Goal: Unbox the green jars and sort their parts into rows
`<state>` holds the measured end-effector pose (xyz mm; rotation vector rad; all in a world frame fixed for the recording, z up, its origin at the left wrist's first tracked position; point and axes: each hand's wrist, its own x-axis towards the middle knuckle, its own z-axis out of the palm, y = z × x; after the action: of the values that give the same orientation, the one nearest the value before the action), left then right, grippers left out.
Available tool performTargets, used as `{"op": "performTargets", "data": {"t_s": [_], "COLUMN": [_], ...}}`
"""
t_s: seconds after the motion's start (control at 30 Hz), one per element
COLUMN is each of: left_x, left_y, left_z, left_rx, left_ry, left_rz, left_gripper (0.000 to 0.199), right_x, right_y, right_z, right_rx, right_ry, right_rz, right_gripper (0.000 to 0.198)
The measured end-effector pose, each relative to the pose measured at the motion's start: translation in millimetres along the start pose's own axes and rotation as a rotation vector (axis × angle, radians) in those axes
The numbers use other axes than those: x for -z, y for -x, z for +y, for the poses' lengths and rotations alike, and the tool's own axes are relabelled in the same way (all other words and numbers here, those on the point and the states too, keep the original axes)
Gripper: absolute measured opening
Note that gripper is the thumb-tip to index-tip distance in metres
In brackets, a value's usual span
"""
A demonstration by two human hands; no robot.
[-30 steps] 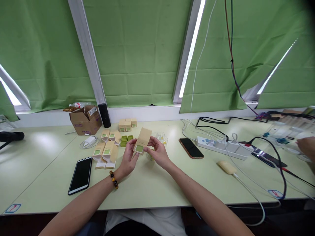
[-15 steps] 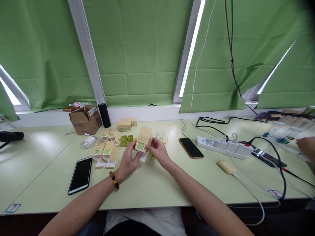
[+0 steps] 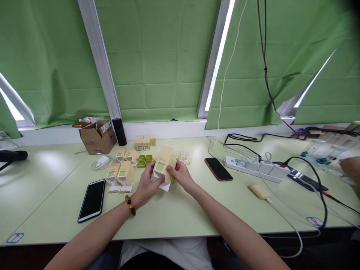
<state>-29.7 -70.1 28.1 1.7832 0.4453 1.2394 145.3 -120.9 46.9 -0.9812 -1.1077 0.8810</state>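
Both my hands hold one small kraft-paper box (image 3: 164,159) with a green window, above the table in front of me. My left hand (image 3: 146,184) grips its left side, and a white flap hangs open at its lower end. My right hand (image 3: 181,174) pinches the box's right edge. Left of my hands stand several similar opened boxes (image 3: 126,172) with green windows. Small green square containers (image 3: 144,160) sit just behind my left hand. A clear compartment tray (image 3: 184,157) lies beyond my right hand, partly covered by it.
Small closed boxes (image 3: 146,142) stand at the back. A cardboard carton (image 3: 98,138) and black cylinder (image 3: 119,132) are at back left. One phone (image 3: 91,200) lies left, another phone (image 3: 218,169) right. Beyond it are a power strip (image 3: 255,168), cables and another person's hand (image 3: 350,168).
The box has tilted a little in my hands, and its white lower flap now shows more. My right hand's fingers have shifted along its edge.
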Motion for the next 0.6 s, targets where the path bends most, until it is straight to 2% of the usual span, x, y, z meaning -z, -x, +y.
{"op": "performTargets", "data": {"t_s": [0.07, 0.2, 0.6], "left_x": [0.6, 3.1, 5.4], "left_y": [0.6, 0.9, -5.8], "left_z": [3.2, 9.9, 8.0], "left_rx": [0.011, 0.06, 0.238], "left_ry": [0.014, 0.124, 0.445], "left_rz": [-0.036, -0.116, -0.143], "left_gripper": [0.062, 0.047, 0.037], "right_x": [0.7, 1.8, 8.6], "right_y": [0.0, 1.3, 0.4], "right_z": [-2.1, -9.0, -11.4], "right_rx": [-0.017, -0.043, -0.118], "right_ry": [-0.034, -0.077, -0.098], "right_rz": [0.009, 0.035, 0.104], "right_gripper": [0.065, 0.061, 0.055]}}
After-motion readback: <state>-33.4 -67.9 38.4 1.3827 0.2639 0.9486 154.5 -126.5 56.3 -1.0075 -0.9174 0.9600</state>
